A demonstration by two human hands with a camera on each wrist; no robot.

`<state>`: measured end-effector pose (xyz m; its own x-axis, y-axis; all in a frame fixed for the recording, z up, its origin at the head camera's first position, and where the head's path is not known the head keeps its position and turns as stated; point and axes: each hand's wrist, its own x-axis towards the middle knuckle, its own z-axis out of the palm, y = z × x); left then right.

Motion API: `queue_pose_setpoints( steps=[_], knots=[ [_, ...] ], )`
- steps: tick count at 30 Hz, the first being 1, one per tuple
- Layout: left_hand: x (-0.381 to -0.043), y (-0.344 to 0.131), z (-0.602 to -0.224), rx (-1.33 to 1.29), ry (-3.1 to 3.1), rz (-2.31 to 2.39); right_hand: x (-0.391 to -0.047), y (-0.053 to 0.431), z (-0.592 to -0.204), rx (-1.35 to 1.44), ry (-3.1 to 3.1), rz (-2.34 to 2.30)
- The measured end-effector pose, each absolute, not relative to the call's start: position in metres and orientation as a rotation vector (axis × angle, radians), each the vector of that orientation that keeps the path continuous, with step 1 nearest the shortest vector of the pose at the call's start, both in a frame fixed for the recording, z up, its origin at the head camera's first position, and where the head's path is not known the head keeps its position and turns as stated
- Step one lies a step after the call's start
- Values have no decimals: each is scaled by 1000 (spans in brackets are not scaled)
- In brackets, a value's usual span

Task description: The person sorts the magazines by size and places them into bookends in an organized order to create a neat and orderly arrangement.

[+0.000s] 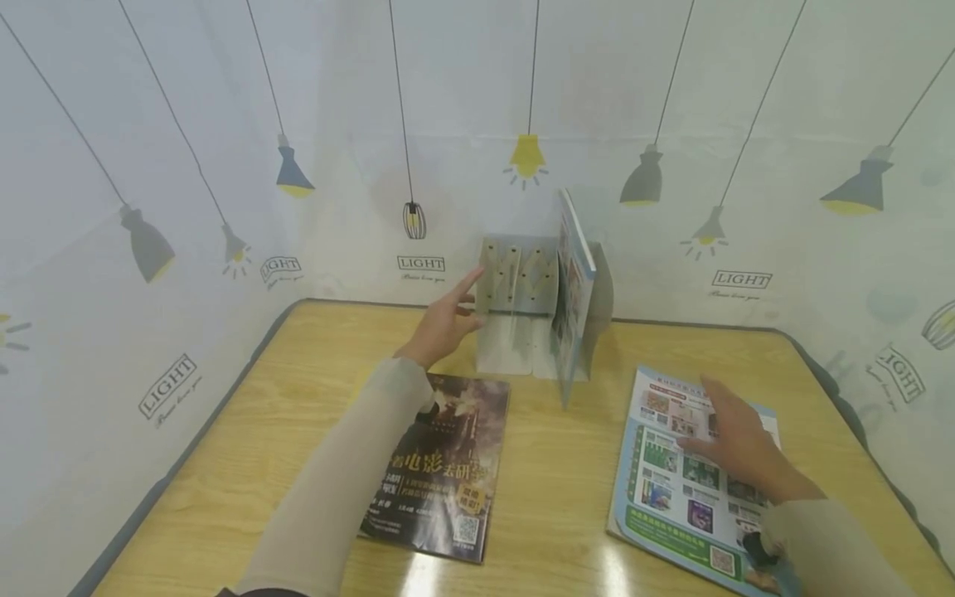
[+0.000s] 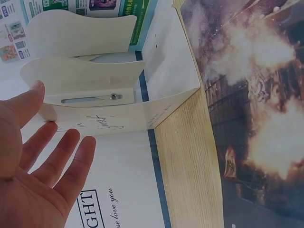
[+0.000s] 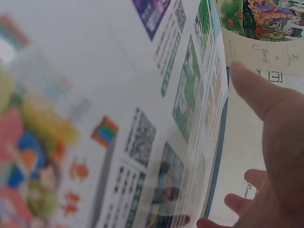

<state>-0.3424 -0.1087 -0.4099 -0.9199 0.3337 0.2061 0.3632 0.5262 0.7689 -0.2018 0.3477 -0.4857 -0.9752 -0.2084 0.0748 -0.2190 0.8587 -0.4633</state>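
My left hand [image 1: 445, 325] is at the left side of a white expandable book rack [image 1: 504, 352], fingers spread. In the left wrist view, its thumb and fingertips lie at the edge of the rack's outer panel [image 2: 137, 114]; whether they touch it I cannot tell. A thin book [image 1: 574, 290] stands upright in the rack's right part. My right hand [image 1: 739, 444] hovers over a blue-bordered magazine [image 1: 656, 497] lying on the table, thumb apart from the fingers, holding nothing. In the right wrist view, the magazine's printed page [image 3: 142, 118] fills the left side.
A dark magazine [image 1: 455, 464] with yellow lettering lies flat under my left forearm. The wooden table [image 1: 559, 497] ends at a wall covering [image 1: 462, 182] printed with hanging lamps, close behind the rack.
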Motion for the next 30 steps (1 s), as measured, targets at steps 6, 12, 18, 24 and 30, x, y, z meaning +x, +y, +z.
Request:
queue_pose_setpoints(
  steps=[6,12,18,24,30],
  knots=[
    [-342,-108,-409,-621,-2712,-1394,-201,358,-489,280,-3040,761],
    [-342,-108,-410,-614,-2714,-1359,-195,362,-485,220,-3086,681],
    [-341,-107,-410,-619,-2718,-1342,-189,371,-484,-8,-3196,597],
    [-341,-108,-409,-633,-2720,-1342,-185,376,-483,-120,-3243,623],
    [-342,-108,-410,-629,-2724,-1322,-187,376,-478,-233,-3278,621]
  ],
)
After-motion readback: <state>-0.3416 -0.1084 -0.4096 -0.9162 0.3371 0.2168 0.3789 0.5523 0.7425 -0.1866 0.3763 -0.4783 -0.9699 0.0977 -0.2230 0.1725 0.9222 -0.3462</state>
